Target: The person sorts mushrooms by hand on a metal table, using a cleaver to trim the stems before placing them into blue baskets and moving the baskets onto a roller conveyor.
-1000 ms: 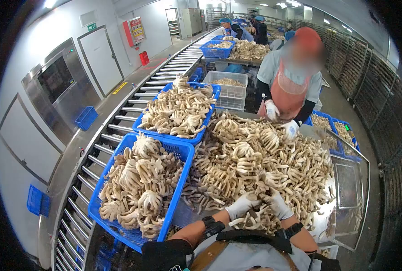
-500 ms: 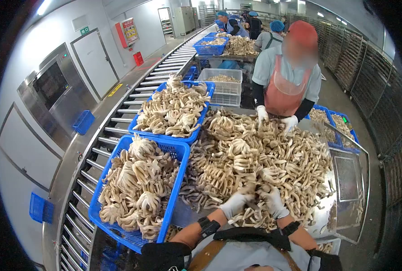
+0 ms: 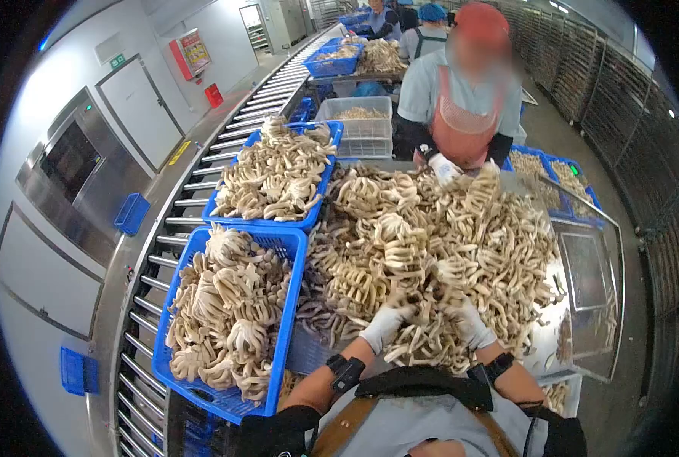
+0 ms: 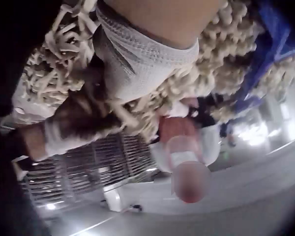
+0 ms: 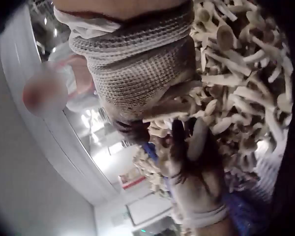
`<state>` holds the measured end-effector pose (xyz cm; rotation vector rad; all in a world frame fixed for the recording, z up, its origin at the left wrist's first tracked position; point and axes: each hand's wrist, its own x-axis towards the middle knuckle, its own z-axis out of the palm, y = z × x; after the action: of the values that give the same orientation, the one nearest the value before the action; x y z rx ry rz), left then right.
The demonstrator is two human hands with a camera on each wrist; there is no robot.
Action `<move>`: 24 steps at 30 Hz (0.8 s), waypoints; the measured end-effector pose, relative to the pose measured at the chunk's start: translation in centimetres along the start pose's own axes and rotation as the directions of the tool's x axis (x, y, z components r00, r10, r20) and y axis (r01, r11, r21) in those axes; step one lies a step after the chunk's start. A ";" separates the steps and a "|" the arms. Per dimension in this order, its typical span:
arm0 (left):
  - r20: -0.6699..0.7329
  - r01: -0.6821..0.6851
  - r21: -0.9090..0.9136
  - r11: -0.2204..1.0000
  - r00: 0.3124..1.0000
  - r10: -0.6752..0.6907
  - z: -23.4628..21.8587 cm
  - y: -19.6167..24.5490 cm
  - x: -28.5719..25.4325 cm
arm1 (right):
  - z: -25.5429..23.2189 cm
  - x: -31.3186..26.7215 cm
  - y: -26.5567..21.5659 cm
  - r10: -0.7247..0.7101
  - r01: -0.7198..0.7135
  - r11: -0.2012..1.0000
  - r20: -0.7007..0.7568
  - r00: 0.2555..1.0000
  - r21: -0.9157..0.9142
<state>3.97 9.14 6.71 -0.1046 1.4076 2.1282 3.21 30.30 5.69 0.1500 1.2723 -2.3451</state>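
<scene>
Both my gloved hands are low over a big heap of mushrooms (image 3: 461, 251). My left hand (image 3: 385, 324) is at the near edge of the heap; in the right wrist view this hand (image 5: 196, 196) has dark, soiled fingers curled around a pale mushroom piece (image 5: 198, 140). Just to its right, my right hand (image 3: 467, 321) has its fingertips among the mushrooms. Seen close up, the right hand (image 5: 137, 73) pinches a mushroom stem (image 5: 167, 111). The left wrist view shows the left glove (image 4: 137, 69) from the back, its fingertips dark and blurred.
Two blue baskets full of mushrooms, the nearer basket (image 3: 297, 293) and one behind it, stand left beside a roller conveyor (image 3: 153, 282). Across the heap stands a person in a red apron (image 3: 465, 126), hands at the mushrooms. A metal frame (image 3: 618, 305) edges the table at right.
My hands have moved slightly apart, the left one leftward. The person opposite now has a mushroom cluster raised at their hands. The head view has shifted, so the surroundings sit farther left and higher.
</scene>
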 end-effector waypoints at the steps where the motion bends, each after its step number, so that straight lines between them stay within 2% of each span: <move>1: 0.022 -0.096 0.393 0.915 0.995 0.095 1.4 0.6 -1.2 | -1.1 0.1 1.1 0.097 -0.093 0.993 0.045 0.994 -0.076; 2: 0.481 -0.523 0.622 0.583 0.843 0.243 0.1 -1.6 0.9 | 1.7 -0.9 0.4 0.054 0.023 0.900 0.164 0.985 -0.436; 3: 0.309 -0.291 0.683 0.670 0.946 0.097 -1.0 -4.4 1.9 | -1.0 0.4 2.0 0.104 -0.040 0.951 0.197 0.975 -0.306; 4: 0.155 -0.170 0.441 0.881 0.982 0.112 0.5 -2.5 0.7 | -0.1 -0.6 1.2 0.004 0.010 0.978 0.062 0.998 -0.209; 5: -0.001 -0.067 0.134 0.989 0.998 0.068 2.0 -0.4 -0.4 | 0.9 -1.3 0.2 -0.085 0.075 0.990 -0.084 0.993 -0.118; 6: -0.048 -0.003 -0.095 0.995 0.999 -0.002 1.4 -1.6 0.5 | -0.1 -0.8 0.8 -0.028 0.034 0.997 -0.088 0.996 0.067; 7: -0.028 0.047 -0.008 0.999 0.998 -0.047 0.4 -3.1 1.5 | -0.1 -0.6 1.4 -0.023 0.024 0.994 0.016 1.000 -0.105; 9: 0.033 0.028 0.374 0.927 0.999 -0.043 1.2 -3.2 0.8 | -1.3 0.2 2.0 -0.095 0.119 0.974 0.130 0.987 -0.191; 10: 0.013 -0.104 0.465 0.879 0.994 0.111 0.6 -3.7 1.0 | 0.3 -1.0 -0.1 -0.069 0.070 0.988 0.011 0.998 -0.137; 11: -0.079 -0.025 0.259 0.965 0.996 0.047 1.2 -3.4 1.2 | 1.6 -2.2 -2.3 -0.039 0.030 0.996 -0.101 0.994 -0.082; 12: -0.170 0.023 0.030 0.999 0.985 -0.018 1.7 -3.0 1.4 | -2.0 -1.2 -0.9 0.001 0.003 0.991 0.032 0.999 -0.133; 13: -0.009 -0.019 0.129 0.991 1.000 0.021 1.8 -4.2 1.5 | -4.0 0.1 2.2 -0.022 0.027 0.993 0.045 0.999 -0.118; 14: 0.038 0.022 0.288 0.957 0.999 -0.035 2.3 -4.8 1.5 | -4.4 0.1 2.7 -0.075 0.056 0.873 -0.021 0.997 -0.484; 15: 0.077 0.046 0.441 0.896 0.993 -0.089 2.8 -5.1 1.6 | -6.0 0.2 1.7 0.037 -0.120 0.779 -0.145 0.989 -0.615; 16: 0.077 -0.043 0.450 0.892 0.997 0.009 1.6 -7.3 2.5 | -5.9 -0.2 -0.5 0.149 -0.297 0.646 -0.266 0.952 -0.703; 17: 0.051 0.032 0.323 0.946 0.997 -0.051 1.5 -7.2 2.2 | -8.1 -1.0 -1.4 0.062 -0.190 0.504 -0.185 0.981 -0.842; 18: 0.035 0.065 0.351 0.934 0.996 -0.082 1.4 -7.2 1.5 | -10.2 -1.8 -2.2 -0.026 -0.087 0.329 -0.101 0.995 -0.940; 19: 0.018 0.098 0.378 0.921 0.993 -0.113 1.9 -6.6 0.7 | -10.7 -1.6 -3.6 -0.032 -0.073 0.347 -0.090 0.995 -0.935; 20: 0.062 -0.054 0.607 0.793 0.998 0.021 1.4 -7.2 0.7 | -11.1 -1.4 -5.0 -0.038 -0.059 0.364 -0.078 0.996 -0.930; 22: 0.038 0.002 0.743 0.669 0.998 -0.046 1.8 -7.4 1.2 | -6.8 -0.4 -8.2 -0.264 0.008 -0.093 0.033 0.964 -0.996; 24: 0.034 0.043 0.714 0.699 0.995 -0.096 3.2 -6.5 1.9 | -6.3 5.5 -5.2 -0.315 0.171 -0.312 0.271 0.909 -0.935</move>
<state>6.41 14.45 2.10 0.2172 2.0464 1.3641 -4.78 35.93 4.42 -0.6586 3.0585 -0.5800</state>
